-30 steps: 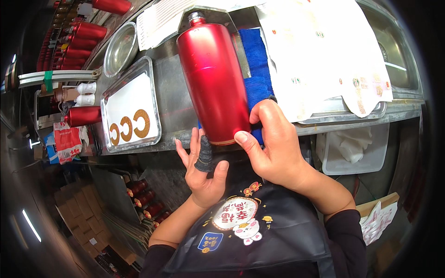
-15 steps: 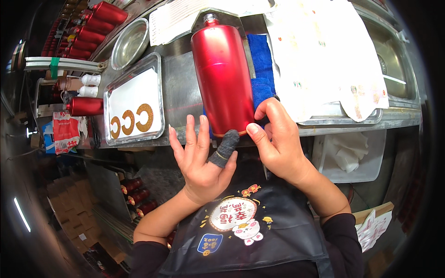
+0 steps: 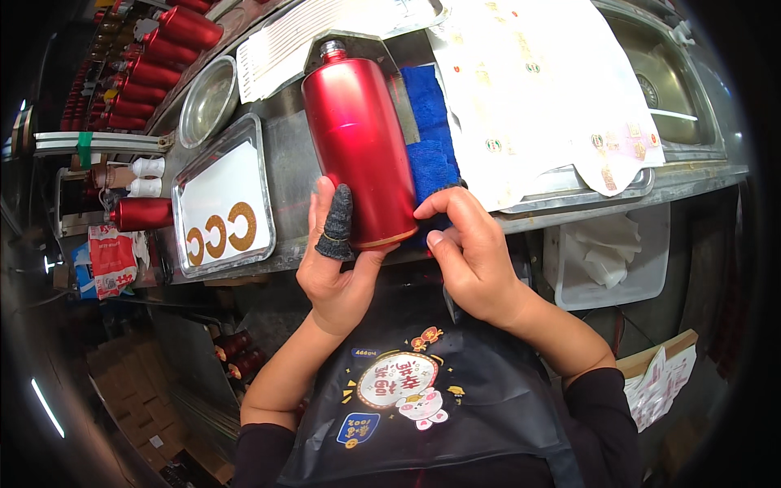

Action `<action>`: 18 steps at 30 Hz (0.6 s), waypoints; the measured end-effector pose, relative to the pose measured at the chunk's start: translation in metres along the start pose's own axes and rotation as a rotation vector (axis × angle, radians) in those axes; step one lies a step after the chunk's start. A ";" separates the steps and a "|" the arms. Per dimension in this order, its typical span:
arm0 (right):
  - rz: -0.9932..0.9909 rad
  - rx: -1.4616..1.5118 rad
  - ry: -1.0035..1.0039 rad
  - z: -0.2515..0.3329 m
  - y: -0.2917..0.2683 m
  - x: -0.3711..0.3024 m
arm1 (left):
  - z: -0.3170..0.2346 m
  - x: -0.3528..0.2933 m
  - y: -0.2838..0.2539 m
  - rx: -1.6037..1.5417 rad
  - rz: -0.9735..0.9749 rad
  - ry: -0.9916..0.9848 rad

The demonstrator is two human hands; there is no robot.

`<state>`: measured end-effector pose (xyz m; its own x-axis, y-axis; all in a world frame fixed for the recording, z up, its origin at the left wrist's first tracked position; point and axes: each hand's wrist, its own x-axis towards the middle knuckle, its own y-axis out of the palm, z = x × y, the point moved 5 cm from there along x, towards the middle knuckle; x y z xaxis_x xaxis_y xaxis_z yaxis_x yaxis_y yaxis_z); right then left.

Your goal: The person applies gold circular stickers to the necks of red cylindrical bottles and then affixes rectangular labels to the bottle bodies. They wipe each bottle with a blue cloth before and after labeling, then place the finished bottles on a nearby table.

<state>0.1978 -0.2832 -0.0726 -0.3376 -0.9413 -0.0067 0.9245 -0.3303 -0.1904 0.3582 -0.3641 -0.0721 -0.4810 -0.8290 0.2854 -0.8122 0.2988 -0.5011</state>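
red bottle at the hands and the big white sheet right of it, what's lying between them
In the head view, a folded blue cloth lies between the red bottle and the white sheet.

bare strip of table (image 3: 289, 142) open between tray (image 3: 268, 183) and bottle (image 3: 358, 138), cloth (image 3: 433, 167) and paper (image 3: 529, 106) crowding bottle's right, bowl (image 3: 208, 104) beyond tray

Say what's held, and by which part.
The red bottle, by its base end in the left hand; whether the right hand grips anything is unclear.
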 end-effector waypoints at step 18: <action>-0.035 -0.113 0.016 0.008 0.005 0.010 | 0.001 -0.040 -0.009 0.196 0.103 0.172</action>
<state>0.2004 -0.2946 -0.0653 -0.3729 -0.9278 -0.0141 0.8865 -0.3518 -0.3005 0.3851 -0.3337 -0.0796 -0.6205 -0.7015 0.3506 -0.6846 0.2665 -0.6785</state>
